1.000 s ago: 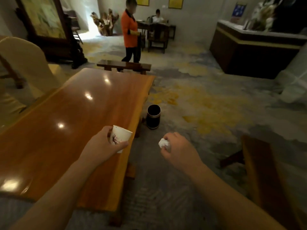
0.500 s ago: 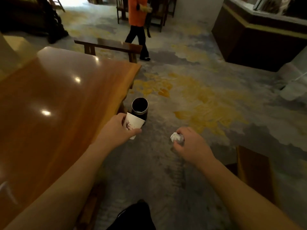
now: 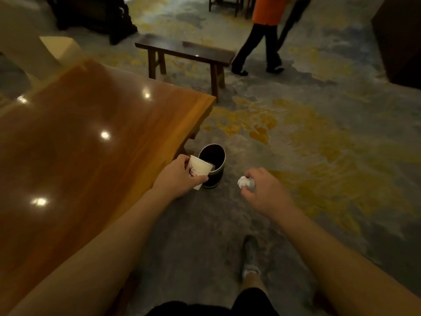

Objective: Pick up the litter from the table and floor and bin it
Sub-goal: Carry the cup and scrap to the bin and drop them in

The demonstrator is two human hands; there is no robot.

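Left hand [image 3: 180, 179] nearer the bin [image 3: 213, 166].
Left grips paper cup [image 3: 198, 171] at bin's rim; right hand [image 3: 264, 192] clutches crumpled tissue [image 3: 245, 183], further off.

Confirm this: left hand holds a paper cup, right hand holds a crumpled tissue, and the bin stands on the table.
Wrong on one point. The head view shows the bin on the floor beside the table. The left hand holds the cup, the right hand the tissue.

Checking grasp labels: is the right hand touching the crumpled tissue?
Touching. Head view shows the right hand pinching the crumpled tissue between fingertips, above the floor.
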